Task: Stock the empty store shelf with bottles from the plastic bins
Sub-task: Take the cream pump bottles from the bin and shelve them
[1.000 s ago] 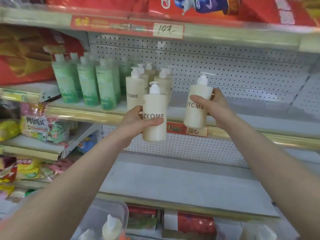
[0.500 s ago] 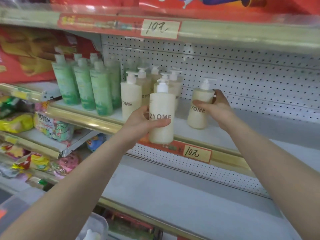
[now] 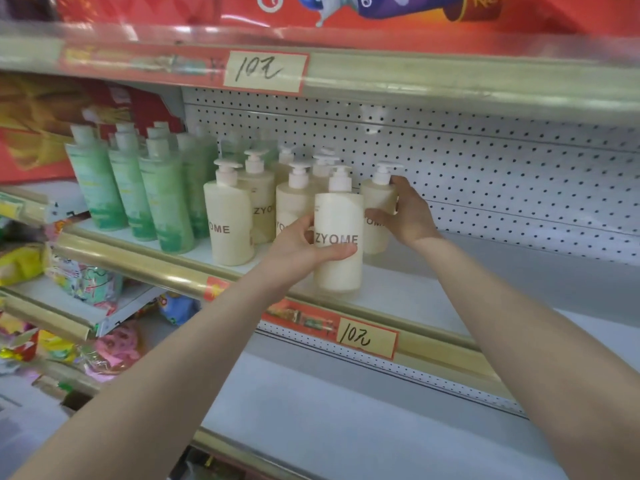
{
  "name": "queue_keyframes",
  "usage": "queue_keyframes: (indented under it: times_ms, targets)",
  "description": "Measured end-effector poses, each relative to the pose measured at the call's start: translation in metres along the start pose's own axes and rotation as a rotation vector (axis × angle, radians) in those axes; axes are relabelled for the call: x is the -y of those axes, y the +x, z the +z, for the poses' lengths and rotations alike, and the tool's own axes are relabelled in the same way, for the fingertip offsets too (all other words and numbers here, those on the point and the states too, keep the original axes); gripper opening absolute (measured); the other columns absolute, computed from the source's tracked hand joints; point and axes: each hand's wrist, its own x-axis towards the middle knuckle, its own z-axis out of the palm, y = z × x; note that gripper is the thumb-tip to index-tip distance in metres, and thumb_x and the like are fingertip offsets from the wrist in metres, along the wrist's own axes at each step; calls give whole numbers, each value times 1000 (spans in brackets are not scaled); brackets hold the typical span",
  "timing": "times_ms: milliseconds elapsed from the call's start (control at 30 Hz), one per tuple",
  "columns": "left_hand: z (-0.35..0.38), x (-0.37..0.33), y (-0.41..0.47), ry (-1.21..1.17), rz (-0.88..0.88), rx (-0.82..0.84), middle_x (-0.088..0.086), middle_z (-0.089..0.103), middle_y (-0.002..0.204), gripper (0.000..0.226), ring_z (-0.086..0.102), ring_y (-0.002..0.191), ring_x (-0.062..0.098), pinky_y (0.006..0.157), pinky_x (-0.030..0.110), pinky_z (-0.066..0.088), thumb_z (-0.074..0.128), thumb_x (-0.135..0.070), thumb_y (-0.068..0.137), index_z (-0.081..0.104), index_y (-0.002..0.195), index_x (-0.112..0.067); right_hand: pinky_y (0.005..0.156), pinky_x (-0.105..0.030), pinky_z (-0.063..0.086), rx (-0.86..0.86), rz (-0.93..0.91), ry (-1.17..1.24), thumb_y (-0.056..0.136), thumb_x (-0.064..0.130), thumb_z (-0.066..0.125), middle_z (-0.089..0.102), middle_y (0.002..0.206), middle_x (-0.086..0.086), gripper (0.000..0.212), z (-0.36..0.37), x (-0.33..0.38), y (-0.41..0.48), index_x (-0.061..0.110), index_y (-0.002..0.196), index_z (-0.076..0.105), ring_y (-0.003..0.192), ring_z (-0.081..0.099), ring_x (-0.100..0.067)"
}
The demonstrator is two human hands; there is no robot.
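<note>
Left hand (image 3: 298, 247): curling fingers and thumb round the front cream bottle (image 3: 337, 261), gripping it upright.
Right hand (image 3: 408, 216): wrapping round the rear cream bottle (image 3: 377, 202), holding it upright just behind.
Edges: the front cream bottle's base is sitting near the gold front rail (image 3: 156, 268).
Open room: the shelf (image 3: 467, 299) is lying bare rightward, back to the pegboard panel (image 3: 502, 174).
In the way: standing cream bottles (image 3: 228, 223) are crowding the left, green bottles (image 3: 162, 202) beyond them.

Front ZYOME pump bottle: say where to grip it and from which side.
Grip the front ZYOME pump bottle round its straight body at label height, coming from the front-left as the left hand does: it stands upright and other bottles crowd close behind it.
</note>
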Motion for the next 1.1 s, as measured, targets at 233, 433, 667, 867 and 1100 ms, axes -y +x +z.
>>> queue_keyframes:
  times_ms: [233, 433, 667, 867, 1100]
  targets:
    - [25, 8, 33, 52, 33, 3, -1, 68, 111, 69, 66, 102, 14, 91, 43, 54, 87, -33, 61, 54, 120, -18, 98, -45, 45, 50, -3, -49, 81, 33, 77, 58, 132, -6, 72, -4, -7, 23, 19, 141, 41, 117, 55, -29]
    - [36, 15, 53, 211, 69, 12, -1, 60, 122, 76, 57, 113, 19, 98, 42, 48, 84, -31, 70, 43, 131, -16, 93, -42, 49, 68, 9, -50, 81, 21, 74, 64, 116, -3, 65, -3, -14, 34, 23, 139, 43, 105, 61, -30]
    - [40, 19, 67, 255, 80, -27, -4, 53, 126, 73, 49, 114, 15, 90, 27, 40, 75, -23, 81, 33, 141, -18, 95, -43, 49, 66, -6, -66, 83, 27, 74, 63, 122, -4, 71, 4, -23, 44, 24, 144, 38, 108, 60, -28]
    - [41, 21, 72, 265, 53, -12, -6, 47, 126, 74, 44, 114, 13, 90, 24, 35, 72, -23, 85, 26, 143, -18, 93, -48, 49, 39, -28, -127, 83, 30, 72, 61, 123, -8, 71, 11, -30, 49, 23, 144, 35, 108, 60, -32]
    - [41, 21, 68, 388, 3, 2, 6, 47, 141, 74, 45, 129, 25, 96, 25, 35, 66, -33, 89, 24, 146, -11, 91, -44, 45, 81, -130, -282, 92, 32, 61, 47, 135, -13, 68, 4, -26, 37, 17, 148, 25, 111, 55, -37]
